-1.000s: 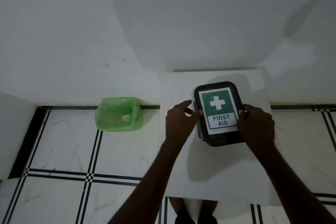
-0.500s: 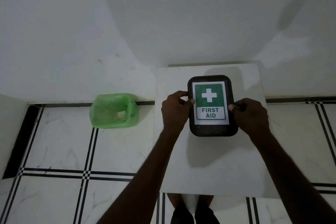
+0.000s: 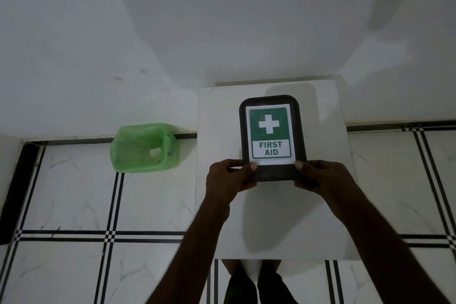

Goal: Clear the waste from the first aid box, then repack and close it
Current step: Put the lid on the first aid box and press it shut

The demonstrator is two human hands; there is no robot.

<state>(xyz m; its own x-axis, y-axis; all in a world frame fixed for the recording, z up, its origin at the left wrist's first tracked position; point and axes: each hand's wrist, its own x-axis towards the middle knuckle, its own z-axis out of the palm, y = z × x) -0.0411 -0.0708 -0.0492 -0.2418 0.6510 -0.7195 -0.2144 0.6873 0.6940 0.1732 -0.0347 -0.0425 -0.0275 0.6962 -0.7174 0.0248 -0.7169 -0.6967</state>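
Note:
The first aid box (image 3: 271,103) is a dark box whose lid carries a green and white "FIRST AID" label. It lies closed on a white table top (image 3: 219,217), near its far end. My left hand (image 3: 228,180) grips the box's near left corner, thumb on the lid. At the near right corner my right hand (image 3: 320,177) grips it the same way. The inside of the box is hidden.
A green plastic basket (image 3: 143,148) sits on the tiled floor left of the table, against the white wall. My feet (image 3: 254,281) show below the table's near edge. The floor has white tiles with black lines.
Both hands slid from the box's long sides down to its near corners. The box straightened from a tilt and now sits square on the table.

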